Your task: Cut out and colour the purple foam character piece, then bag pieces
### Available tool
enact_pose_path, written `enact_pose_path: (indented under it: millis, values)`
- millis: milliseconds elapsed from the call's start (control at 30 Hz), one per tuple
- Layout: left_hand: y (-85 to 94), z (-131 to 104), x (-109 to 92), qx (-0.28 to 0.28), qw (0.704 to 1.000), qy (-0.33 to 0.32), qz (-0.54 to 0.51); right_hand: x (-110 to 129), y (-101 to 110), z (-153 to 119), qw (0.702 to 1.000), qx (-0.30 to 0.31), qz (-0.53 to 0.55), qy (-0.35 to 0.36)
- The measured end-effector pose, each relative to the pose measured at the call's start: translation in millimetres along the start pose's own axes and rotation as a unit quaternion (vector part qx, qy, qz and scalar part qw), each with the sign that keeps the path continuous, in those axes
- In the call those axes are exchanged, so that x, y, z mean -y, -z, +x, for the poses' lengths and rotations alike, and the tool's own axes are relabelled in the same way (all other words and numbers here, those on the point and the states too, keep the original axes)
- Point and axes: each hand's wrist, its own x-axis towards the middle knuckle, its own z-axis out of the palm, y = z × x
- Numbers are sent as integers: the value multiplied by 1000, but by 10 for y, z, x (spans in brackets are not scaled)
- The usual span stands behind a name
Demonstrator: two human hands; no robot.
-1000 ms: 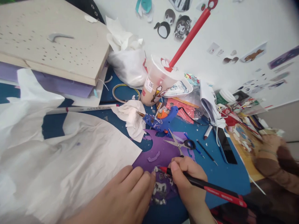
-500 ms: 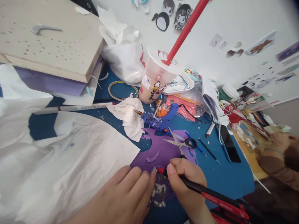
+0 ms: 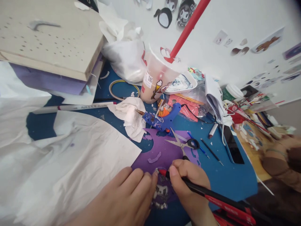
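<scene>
- We are looking down at a blue table (image 3: 225, 175) cluttered with craft things, pushed against a white wall (image 3: 235, 18) dotted with cartoon cut-outs.
- Beyond the purple sheet (image 3: 162, 150), scissors (image 3: 183, 143) and a blue glue gun (image 3: 162, 120) are lying, with a drink cup (image 3: 156, 83) and its red straw standing farther back.
- Left of that sheet, crumpled white paper (image 3: 77, 157) is spreading wide.
- On the sheet's near edge, the small purple character cut-out (image 3: 161, 191) is lying between our hands, showing a white face.
- Our left hand (image 3: 124, 197) is pressing flat beside it, fingers together.
- Our right hand (image 3: 188, 183) is clamping a red-and-black pen (image 3: 211, 197), its tip touching the cut-out's top.
</scene>
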Motion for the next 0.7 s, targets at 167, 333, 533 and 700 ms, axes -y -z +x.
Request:
enact_pose_path:
  millis: [167,333,533,700]
  values:
    - [4,-14,-7,-18,1000,-1,0,10,-3,-3,999,45,-10,8]
    - [12,-3,8,-26,1000,1,-15,16,1,-11,999,45,-4,14]
    - [18,-19,7,-6,1000,2,-12,23,16,-24,999,51,10,-2]
    - [5,-23,-14,-10,1000,16,-22,18,15,-9,999,49,-4,8]
